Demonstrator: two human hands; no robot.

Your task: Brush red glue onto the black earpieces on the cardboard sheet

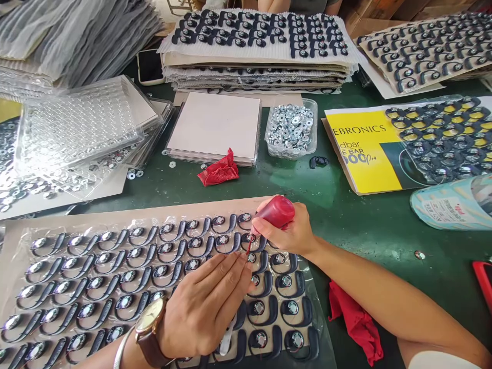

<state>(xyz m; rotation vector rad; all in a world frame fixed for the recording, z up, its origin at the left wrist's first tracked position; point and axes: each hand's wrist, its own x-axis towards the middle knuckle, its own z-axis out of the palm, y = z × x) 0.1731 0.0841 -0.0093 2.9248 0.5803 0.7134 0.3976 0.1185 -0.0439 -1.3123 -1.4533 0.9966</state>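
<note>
Carefully, steer the thin red nozzle (249,246) with small wrist movements, bracing it near the fingertips of the left hand (209,302) to avoid straying onto neighbouring parts. Better, probably, to squeeze the red bottle (277,209) sparingly and lift away cleanly than to risk flooding a part. Note the right hand (294,234) wrapped firmly around that bottle, tilting it down and leftward. Note too the left hand, palm down over the rows, straight fingers pressed side by side. Impossible to tell, from above, of any grip beneath its palm; only a pale strip (226,339) to be seen poking out below. Hard to tell touching from hovering at the very tip of the nozzle.

Look next at the ear-hook earphone pieces (258,310), laid in slanting rows beneath and around both hands, on a clear plastic sheet (320,312) over brown cardboard (115,214). Black throughout, with a curved hook sweeping away from a round housing, and fitted there with a shiny silver disc. Notice fine reddish wires straying from several, and the piece nearest the nozzle, partly hidden behind the left fingertips.
</note>
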